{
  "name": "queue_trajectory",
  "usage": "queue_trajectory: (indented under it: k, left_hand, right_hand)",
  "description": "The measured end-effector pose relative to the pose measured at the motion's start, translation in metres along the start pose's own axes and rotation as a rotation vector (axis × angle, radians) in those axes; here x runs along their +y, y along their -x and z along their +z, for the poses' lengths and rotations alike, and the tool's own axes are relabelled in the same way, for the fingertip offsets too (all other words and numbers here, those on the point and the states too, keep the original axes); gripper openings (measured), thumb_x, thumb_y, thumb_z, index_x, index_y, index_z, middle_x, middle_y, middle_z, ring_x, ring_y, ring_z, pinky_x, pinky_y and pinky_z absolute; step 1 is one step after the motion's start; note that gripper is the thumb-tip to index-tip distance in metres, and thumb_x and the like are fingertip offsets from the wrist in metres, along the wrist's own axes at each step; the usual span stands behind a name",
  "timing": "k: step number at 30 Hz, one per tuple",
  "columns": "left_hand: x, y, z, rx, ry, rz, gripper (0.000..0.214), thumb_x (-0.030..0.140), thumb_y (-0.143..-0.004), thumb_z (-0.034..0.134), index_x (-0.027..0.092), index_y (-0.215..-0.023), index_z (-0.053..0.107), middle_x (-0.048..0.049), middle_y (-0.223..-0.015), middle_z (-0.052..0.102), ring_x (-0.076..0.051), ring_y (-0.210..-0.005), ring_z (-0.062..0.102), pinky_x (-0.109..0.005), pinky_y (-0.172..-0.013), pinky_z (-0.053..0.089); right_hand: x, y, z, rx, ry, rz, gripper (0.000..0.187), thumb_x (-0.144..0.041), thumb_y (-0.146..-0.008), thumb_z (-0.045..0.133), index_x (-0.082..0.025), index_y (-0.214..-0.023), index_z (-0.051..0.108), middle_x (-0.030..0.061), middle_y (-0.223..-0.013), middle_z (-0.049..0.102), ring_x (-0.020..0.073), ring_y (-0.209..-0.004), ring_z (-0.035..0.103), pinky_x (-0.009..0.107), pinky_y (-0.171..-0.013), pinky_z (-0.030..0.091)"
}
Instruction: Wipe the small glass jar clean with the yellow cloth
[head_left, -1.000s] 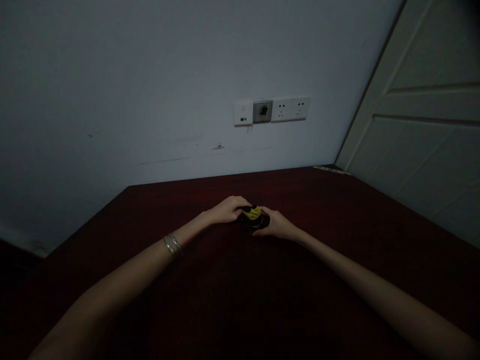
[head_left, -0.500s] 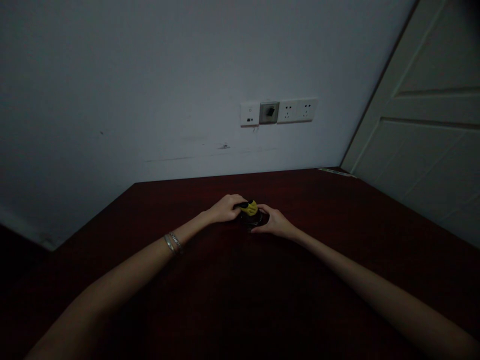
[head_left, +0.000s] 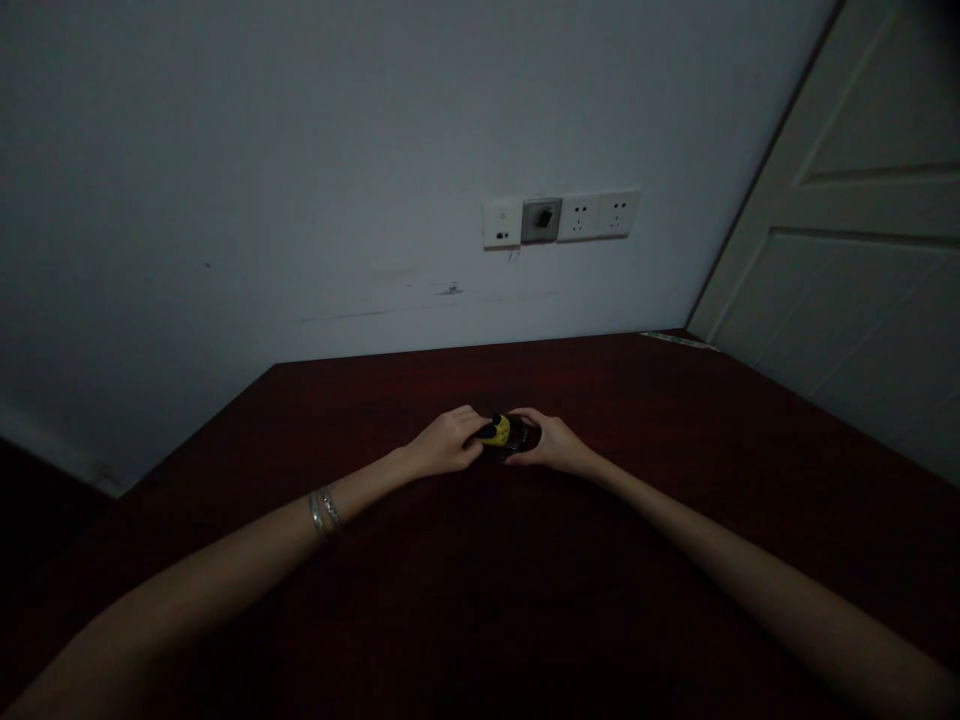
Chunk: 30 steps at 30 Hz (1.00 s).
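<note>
The fingers (head_left: 466,425) of the left hand (head_left: 444,442) were curled around one side of a small yellow-and-black rounded object (head_left: 502,432), and the right hand (head_left: 553,445) gripped the other side. It sat between both hands on the dark reddish-brown wooden surface (head_left: 675,420). Dim light hid its texture.

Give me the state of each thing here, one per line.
yellow and black object: gripped between both hands
left hand: closed on it
right hand: closed on it
wall sockets: nothing plugged in
door: open or shut, cannot tell
</note>
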<state>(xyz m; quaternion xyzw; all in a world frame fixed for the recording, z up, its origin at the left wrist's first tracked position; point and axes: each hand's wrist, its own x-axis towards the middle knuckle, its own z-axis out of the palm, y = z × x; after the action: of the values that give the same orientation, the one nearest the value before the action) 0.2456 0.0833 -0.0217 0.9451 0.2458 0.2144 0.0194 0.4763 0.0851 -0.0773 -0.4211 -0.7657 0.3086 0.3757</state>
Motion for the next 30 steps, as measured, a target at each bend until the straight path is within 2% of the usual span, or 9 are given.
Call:
queue_trajectory:
  k: [4, 7, 13, 17, 21, 25, 27, 30]
  left_hand:
    - [0.015, 0.007, 0.005, 0.037, -0.077, -0.022, 0.019, 0.012, -0.080, 0.050, 0.011, -0.097, 0.060, -0.0093, -0.085, 0.065, -0.019, -0.081, 0.058, -0.032, -0.073, 0.051]
    - [0.022, 0.002, 0.010, 0.051, -0.120, -0.033, 0.020, 0.013, -0.081, 0.052, 0.011, -0.099, 0.058, -0.0090, -0.086, 0.065, -0.020, -0.082, 0.059, -0.032, -0.073, 0.052]
    - [0.035, -0.020, 0.025, 0.024, -0.246, 0.047, 0.018, 0.019, -0.084, 0.054, 0.010, -0.099, 0.057, -0.0107, -0.089, 0.066, -0.022, -0.086, 0.062, -0.036, -0.081, 0.054]
    - [0.036, -0.016, 0.035, 0.059, -0.313, 0.116, 0.028, 0.020, -0.086, 0.050, 0.007, -0.111, 0.054, -0.0154, -0.100, 0.067, -0.024, -0.098, 0.063, -0.040, -0.087, 0.054]
    - [0.027, 0.005, 0.035, 0.175, -0.382, 0.306, 0.032, 0.015, -0.089, 0.043, 0.005, -0.118, 0.052, -0.0188, -0.115, 0.065, -0.024, -0.110, 0.061, -0.040, -0.095, 0.052]
    - [0.006, 0.022, 0.020, 0.200, -0.342, 0.437, 0.034, 0.011, -0.090, 0.043, 0.006, -0.124, 0.047, -0.0172, -0.116, 0.065, -0.022, -0.115, 0.059, -0.036, -0.097, 0.052]
    - [-0.007, 0.027, 0.008, 0.144, -0.302, 0.460, 0.036, 0.013, -0.091, 0.043, 0.007, -0.126, 0.046, -0.0172, -0.114, 0.066, -0.021, -0.115, 0.060, -0.036, -0.096, 0.053]
    - [-0.027, 0.027, -0.012, -0.004, -0.280, 0.513, 0.037, 0.021, -0.091, 0.046, 0.007, -0.126, 0.046, -0.0181, -0.115, 0.065, -0.022, -0.113, 0.061, -0.036, -0.094, 0.054]
  right_hand:
    - [0.000, 0.000, -0.001, -0.002, 0.004, -0.012, 0.074, -0.038, -0.054, 0.083, -0.020, -0.119, 0.051, 0.0076, -0.106, 0.069, 0.0233, -0.098, 0.066, 0.037, -0.086, 0.051]
    - [0.001, -0.001, -0.001, -0.009, -0.008, -0.020, 0.073, -0.038, -0.054, 0.083, -0.021, -0.118, 0.052, 0.0071, -0.108, 0.069, 0.0230, -0.100, 0.065, 0.036, -0.088, 0.050]
    - [0.005, -0.003, -0.002, 0.000, 0.023, -0.023, 0.069, -0.031, -0.055, 0.081, -0.018, -0.117, 0.053, 0.0082, -0.104, 0.070, 0.0232, -0.093, 0.067, 0.034, -0.081, 0.051]
    - [0.003, -0.003, -0.002, -0.019, 0.007, -0.046, 0.068, -0.027, -0.055, 0.080, -0.018, -0.117, 0.053, 0.0084, -0.105, 0.070, 0.0226, -0.094, 0.067, 0.033, -0.082, 0.051]
    - [0.000, -0.002, -0.002, -0.031, -0.018, -0.055, 0.063, -0.024, -0.058, 0.078, -0.019, -0.116, 0.053, 0.0080, -0.108, 0.069, 0.0217, -0.096, 0.067, 0.032, -0.083, 0.051]
    - [0.002, -0.001, -0.001, -0.025, -0.005, -0.022, 0.068, -0.031, -0.056, 0.081, -0.020, -0.117, 0.053, 0.0071, -0.104, 0.070, 0.0223, -0.094, 0.067, 0.034, -0.083, 0.052]
    - [0.004, 0.000, 0.000, -0.018, 0.005, -0.017, 0.072, -0.036, -0.055, 0.082, -0.020, -0.118, 0.052, 0.0068, -0.104, 0.070, 0.0227, -0.095, 0.066, 0.036, -0.085, 0.051]
    - [0.004, 0.001, 0.001, -0.030, -0.009, -0.022, 0.074, -0.038, -0.055, 0.083, -0.021, -0.119, 0.051, 0.0071, -0.106, 0.070, 0.0229, -0.098, 0.066, 0.038, -0.089, 0.051]
